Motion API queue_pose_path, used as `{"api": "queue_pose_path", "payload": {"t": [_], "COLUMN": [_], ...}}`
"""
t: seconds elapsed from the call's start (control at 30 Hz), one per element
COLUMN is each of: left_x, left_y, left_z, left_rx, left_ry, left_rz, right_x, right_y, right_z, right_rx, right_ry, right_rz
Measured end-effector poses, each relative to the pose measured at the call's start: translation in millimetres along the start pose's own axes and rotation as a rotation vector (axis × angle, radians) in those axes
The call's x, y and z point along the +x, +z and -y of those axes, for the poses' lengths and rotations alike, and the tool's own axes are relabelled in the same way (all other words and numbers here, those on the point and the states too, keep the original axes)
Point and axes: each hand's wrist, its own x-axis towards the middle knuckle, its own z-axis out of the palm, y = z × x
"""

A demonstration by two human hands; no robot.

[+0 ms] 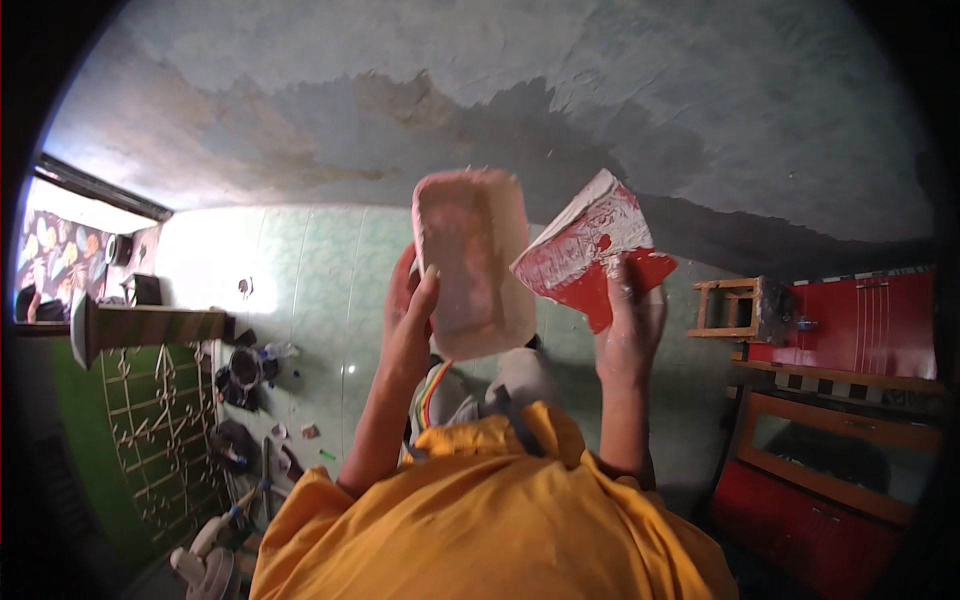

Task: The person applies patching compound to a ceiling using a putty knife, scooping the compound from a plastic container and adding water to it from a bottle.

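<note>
My left hand (pixel 412 305) is closed on the long side of a rectangular pinkish plastic tub (pixel 530 285), its thumb over the rim. Pale residue coats the tub's inner walls, and its bottom looks darker. To the right of the tub, my right hand (pixel 632 325) grips a red putty spreader (pixel 585 290) from below. Thick white putty covers the spreader's broad far part and edge, and some is smeared on my fingers. Spreader and tub are held apart from each other. Beyond both stands a grey wall (pixel 330 125) with darker, ragged-edged patches.
Pale green tiles (pixel 330 250) cover the floor. A small wooden stool (pixel 725 308) and red cabinets (pixel 860 325) stand at the right. To the left are a white metal grille (pixel 150 420), a black bin-like container (pixel 245 368) with clutter, and a fan (pixel 205 570).
</note>
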Motion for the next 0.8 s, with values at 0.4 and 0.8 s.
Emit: {"api": "queue_pose_path", "payload": {"t": [0.4, 0.8], "left_x": [0, 17], "left_y": [92, 134], "left_z": [29, 81], "left_rx": [-0.116, -0.229], "left_ry": [0.242, 0.243], "left_rz": [0.117, 0.062], "right_x": [30, 82], "right_y": [26, -27], "right_z": [53, 55], "right_rx": [-1.183, -1.085], "right_ry": [-0.562, -0.397], "right_rz": [0.405, 0.598]}}
